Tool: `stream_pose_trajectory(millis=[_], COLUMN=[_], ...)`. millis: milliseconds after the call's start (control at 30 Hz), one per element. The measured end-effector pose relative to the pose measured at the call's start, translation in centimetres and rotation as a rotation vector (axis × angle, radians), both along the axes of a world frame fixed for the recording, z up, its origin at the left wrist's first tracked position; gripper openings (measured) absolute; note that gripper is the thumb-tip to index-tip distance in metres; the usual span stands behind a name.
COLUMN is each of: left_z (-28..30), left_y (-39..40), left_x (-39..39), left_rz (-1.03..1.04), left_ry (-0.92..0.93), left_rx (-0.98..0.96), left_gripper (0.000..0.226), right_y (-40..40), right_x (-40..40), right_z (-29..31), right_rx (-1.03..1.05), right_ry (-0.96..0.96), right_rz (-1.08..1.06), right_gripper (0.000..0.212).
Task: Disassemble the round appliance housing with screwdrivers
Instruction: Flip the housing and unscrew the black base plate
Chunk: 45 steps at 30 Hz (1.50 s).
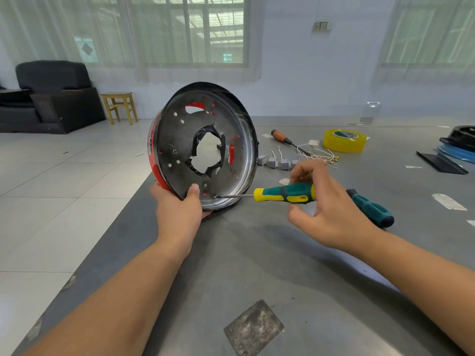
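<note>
I see the round housing [205, 145] in the middle of the frame, standing on its edge on the grey table [282, 265], with its open metal inside facing me and a red shell behind it. My left hand [180, 209] holds its bottom rim, thumb curled over the front and fingers tucked behind. My right hand [326, 204] holds the green and yellow screwdriver [285, 195] in a loose pinch: the fingertips grip the handle and the other fingers are spread wide. The thin metal tip sits on a small screw [216, 197] low on the housing's rim, so I think I am on the step of turning that screw out. Next I would need to keep the tip pushed straight into the screw and twist, while the left hand keeps the housing from rolling. Just behind my right hand lies a second green screwdriver [370, 208]. Farther back, right of centre, are an orange-handled screwdriver [282, 137], some small grey parts with wires [280, 163], and a yellow tape roll [344, 140].
</note>
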<state>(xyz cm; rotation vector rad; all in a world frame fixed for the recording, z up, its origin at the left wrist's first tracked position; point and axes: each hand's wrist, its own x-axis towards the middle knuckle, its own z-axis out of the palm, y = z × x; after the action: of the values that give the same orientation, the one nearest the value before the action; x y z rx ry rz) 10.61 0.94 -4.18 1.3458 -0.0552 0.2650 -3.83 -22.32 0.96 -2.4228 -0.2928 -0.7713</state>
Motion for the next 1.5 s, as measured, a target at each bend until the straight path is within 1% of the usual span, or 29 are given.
stream_pose_trajectory(millis=[33,67,100,133,167,233,267,333,367,467,533,567,600,633,667,733,867,967,1133,1233,1300,1367,1500], left_z=[0.0,0.0,0.0,0.0,0.1,0.2,0.2,0.3,0.3,0.4,0.5,0.5,0.5,0.5,0.6,0.6,0.8,0.9,1.0,1.1,1.2,1.3,1.4], left_y=[0.0,0.0,0.0,0.0,0.0,-0.1,-0.1,-0.2,-0.2,-0.2,-0.2,-0.1,-0.1,-0.1,-0.1,-0.2,-0.1,-0.1,0.0,0.0,0.0,0.1,0.0], left_x=[0.0,0.0,0.0,0.1,0.1,0.0,0.0,0.0,0.0,-0.2,-0.3,-0.3,-0.3,-0.3,-0.3,-0.5,-0.6,-0.8,-0.8,-0.8,-0.9,-1.0,-1.1], left_rz=[0.002,0.004,0.007,0.009,0.011,0.013,0.016,0.016,0.012,0.007,0.004,0.005,0.004,-0.002,-0.011,-0.016,-0.013,-0.019,-0.026,-0.031,-0.037,-0.040,-0.046], left_ry=[-0.001,-0.002,-0.002,-0.002,-0.001,0.005,0.010,0.017,0.017,0.014,0.015,0.017,0.019,0.021,0.020,0.015,0.020,0.031,0.048,0.062,0.068,0.071,0.072], left_rx=[0.001,0.003,0.000,-0.006,-0.012,-0.023,-0.030,-0.044,-0.047,-0.038,-0.040,-0.041,-0.045,-0.051,-0.056,-0.047,-0.058,-0.068,-0.077,-0.101,-0.113,-0.115,-0.121], left_gripper=[0.038,0.038,0.038,0.038,0.039,0.040,0.039,0.040,0.040,0.040,0.040,0.040,0.040,0.040,0.040,0.041,0.041,0.040,0.041,0.041,0.041,0.040,0.038], right_y=[0.1,0.2,0.1,0.0,0.1,0.0,0.1,0.0,-0.1,-0.1,0.0,0.0,0.0,-0.1,-0.3,-0.5,-0.6,-1.0,-2.0,-3.1,-3.6,-3.7,-3.1], right_x=[-0.1,-0.2,0.0,0.1,0.2,0.4,0.4,0.2,0.2,0.4,0.4,0.3,0.2,0.2,0.3,0.5,0.8,0.9,0.9,0.8,0.6,0.5,0.5], right_z=[0.1,0.1,0.2,0.2,0.2,0.1,0.2,-0.2,-0.3,-0.1,0.0,0.1,0.0,-0.2,-0.4,-0.7,-1.2,-1.2,-1.1,-0.8,-0.6,-0.7,-0.9], right_rx=[0.023,0.024,-0.015,-0.080,-0.135,-0.116,-0.090,-0.101,-0.107,-0.116,-0.199,-0.237,-0.272,-0.297,-0.305,-0.261,-0.177,-0.033,0.216,0.324,0.303,0.227,0.147], right_ry=[0.014,0.026,0.032,0.046,0.056,0.033,0.007,-0.010,-0.009,0.047,0.092,0.055,0.002,-0.041,-0.059,-0.053,-0.049,-0.030,0.078,0.211,0.319,0.393,0.425], right_rz=[0.004,-0.013,-0.056,-0.118,-0.161,-0.143,-0.095,-0.038,-0.037,-0.127,-0.179,-0.158,-0.120,-0.082,-0.079,-0.097,-0.095,-0.113,-0.167,-0.149,-0.117,-0.090,-0.044], right_gripper=[0.040,0.035,0.027,0.024,0.026,0.018,0.025,0.045,0.048,0.040,0.046,0.042,0.031,0.024,0.029,0.038,0.039,0.039,0.042,0.042,0.043,0.041,0.039])
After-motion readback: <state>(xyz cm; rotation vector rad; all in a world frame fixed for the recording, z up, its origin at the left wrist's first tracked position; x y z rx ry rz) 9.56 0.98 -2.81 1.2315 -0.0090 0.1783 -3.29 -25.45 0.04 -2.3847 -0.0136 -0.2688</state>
